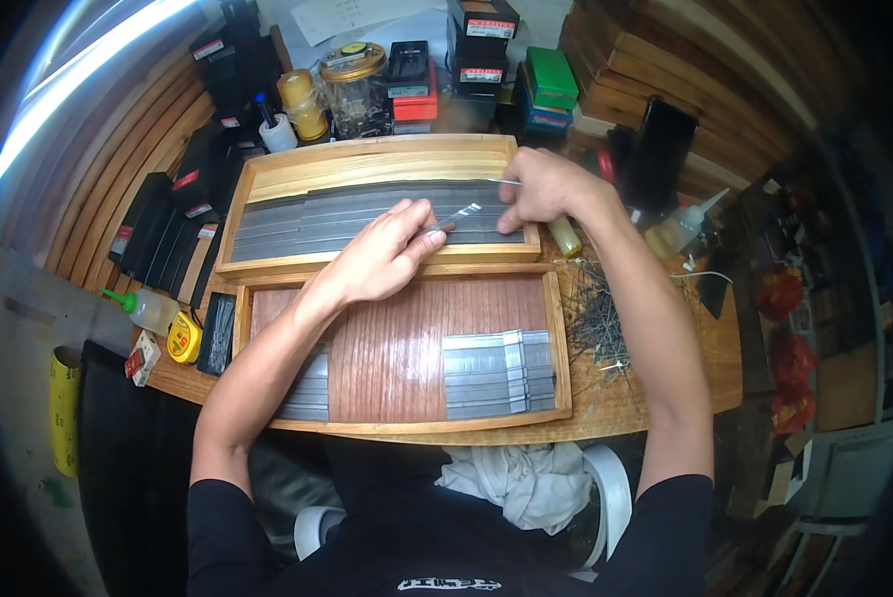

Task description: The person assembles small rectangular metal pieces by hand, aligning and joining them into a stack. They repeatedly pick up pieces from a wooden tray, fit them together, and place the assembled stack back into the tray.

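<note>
Strip [461, 213] pinched in my left hand [379, 255] could fall on the far tray [279, 264] if loosened; can't tell if my right hand [546, 187] grips

The left forearm [292, 343] slants up and inward, its elbow bent and low; the left hand [392, 244] is closed, fingers curled, thumb pointing right. The right forearm [651, 328] rises on the other side, leaning inward to a bent wrist [588, 194]. The right hand [544, 187] reaches farther forward, back upward, fingers bent and directed left.
</note>
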The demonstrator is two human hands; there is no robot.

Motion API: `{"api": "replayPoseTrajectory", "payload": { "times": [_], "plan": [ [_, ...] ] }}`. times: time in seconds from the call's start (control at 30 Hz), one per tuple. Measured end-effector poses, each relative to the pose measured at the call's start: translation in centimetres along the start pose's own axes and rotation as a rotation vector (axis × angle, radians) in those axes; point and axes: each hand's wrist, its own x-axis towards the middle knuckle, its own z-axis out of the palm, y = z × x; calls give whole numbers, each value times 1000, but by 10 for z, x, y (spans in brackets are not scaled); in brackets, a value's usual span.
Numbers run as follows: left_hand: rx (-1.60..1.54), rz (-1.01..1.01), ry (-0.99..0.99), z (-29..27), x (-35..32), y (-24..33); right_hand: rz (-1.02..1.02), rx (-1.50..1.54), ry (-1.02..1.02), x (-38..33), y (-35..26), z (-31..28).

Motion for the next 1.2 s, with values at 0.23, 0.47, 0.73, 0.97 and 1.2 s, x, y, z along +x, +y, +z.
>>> {"api": "replayPoseTrajectory", "payload": {
  "times": [0.23, 0.47, 0.73, 0.97, 1.2],
  "plan": [
    [-612, -142, 313, -19, -32, 28, 8, -80, 108, -22, 14, 6],
    [-1139, -321, 47, 5, -159, 81, -211, 925, 388, -162, -13, 71],
    [-1242, -548, 113, 116, -219, 126, -404, 1713, 201, -247, -84, 205],
    [-1504, -715, 80, 129, -266, 108, -347, 1907, 198, -244, -103, 273],
    [-1546, -800, 51, 137, -280, 107, -323, 2083, 37, -242, -105, 300]
  ]
}}
